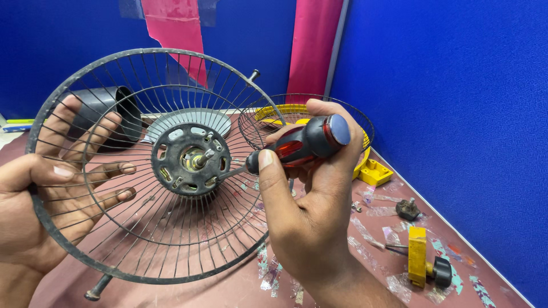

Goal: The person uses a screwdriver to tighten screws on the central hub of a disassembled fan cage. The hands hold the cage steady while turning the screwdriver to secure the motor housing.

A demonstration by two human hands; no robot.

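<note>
Fan guard (142, 228), a round black wire cage, is held upright above the maroon worktop (240, 288), with the motor hub (191, 159) and its short shaft at the centre. The left hand (51, 188) has its grip wrapped over the guard's left rim, the fingers showing through the wires behind. The right hand (308, 211) has its grip pressed around the red and black handle of a screwdriver (297, 145), thumb along the handle, the tip resting at the hub's right edge. Behind lie a second wire guard (342, 114) over yellow parts, a grey fan blade (185, 120) and a black cone-shaped cover (105, 108). A yellow bracket (417, 254) lies to the right.
</note>
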